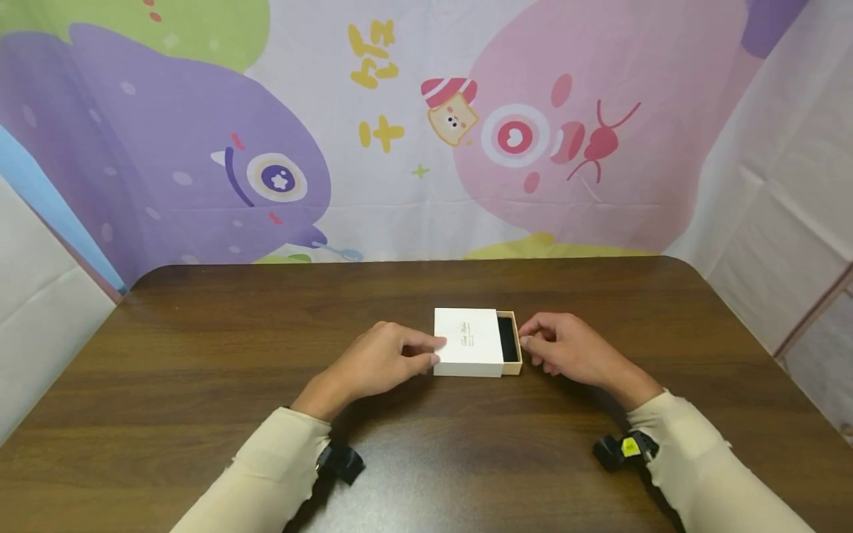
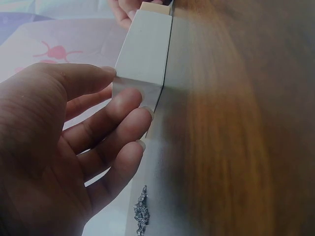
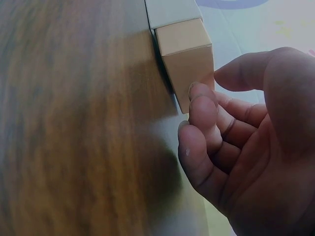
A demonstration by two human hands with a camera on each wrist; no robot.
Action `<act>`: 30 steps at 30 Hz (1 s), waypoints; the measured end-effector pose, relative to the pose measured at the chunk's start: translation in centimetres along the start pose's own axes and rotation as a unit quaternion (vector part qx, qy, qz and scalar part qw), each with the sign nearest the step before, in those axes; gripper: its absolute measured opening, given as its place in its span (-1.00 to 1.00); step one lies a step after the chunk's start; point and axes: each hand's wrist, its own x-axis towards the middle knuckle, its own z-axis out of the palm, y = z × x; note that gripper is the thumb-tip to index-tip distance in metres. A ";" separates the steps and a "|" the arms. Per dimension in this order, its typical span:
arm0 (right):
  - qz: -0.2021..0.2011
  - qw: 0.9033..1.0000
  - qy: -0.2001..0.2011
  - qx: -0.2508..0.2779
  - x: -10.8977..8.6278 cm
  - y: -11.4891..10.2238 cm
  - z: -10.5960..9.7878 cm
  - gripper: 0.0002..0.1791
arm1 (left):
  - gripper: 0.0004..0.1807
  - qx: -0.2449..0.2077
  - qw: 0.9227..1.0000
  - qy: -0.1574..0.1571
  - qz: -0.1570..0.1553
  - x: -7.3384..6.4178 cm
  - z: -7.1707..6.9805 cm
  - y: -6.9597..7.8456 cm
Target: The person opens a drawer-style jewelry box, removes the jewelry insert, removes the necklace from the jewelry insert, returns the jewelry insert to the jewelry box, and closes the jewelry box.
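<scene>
A white slide-out gift box (image 1: 466,340) with small gold lettering lies on the wooden table. Its tan-edged inner drawer (image 1: 512,368) sticks out partway on the right, showing a black lining. At the left end of the white sleeve, my left hand (image 1: 376,361) holds on with thumb and index finger. The left wrist view shows its other fingertips (image 2: 131,98) close against the sleeve's end face. My right hand (image 1: 576,352) is at the drawer's outer end, thumb at the edge and bent fingertips (image 3: 203,110) against the tan end panel (image 3: 187,69).
The brown wooden table (image 1: 266,303) spreads out around the box. A cartoon-printed cloth (image 1: 400,215) hangs along its far edge, and pale cloth walls (image 1: 786,192) stand at both sides. Black camera mounts (image 1: 343,463) are strapped at both wrists.
</scene>
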 end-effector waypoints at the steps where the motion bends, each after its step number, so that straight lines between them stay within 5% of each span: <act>1: 0.000 1.000 0.000 -0.001 0.0 0.0 0.0 -0.87 | -0.71 0.001 1.000 0.000 0.001 0.0 0.0 0.0; 30: -0.011 1.000 -0.016 -0.006 0.0 -0.1 0.1 -0.81 | -0.71 -0.001 1.000 0.000 -0.003 0.0 0.0 0.0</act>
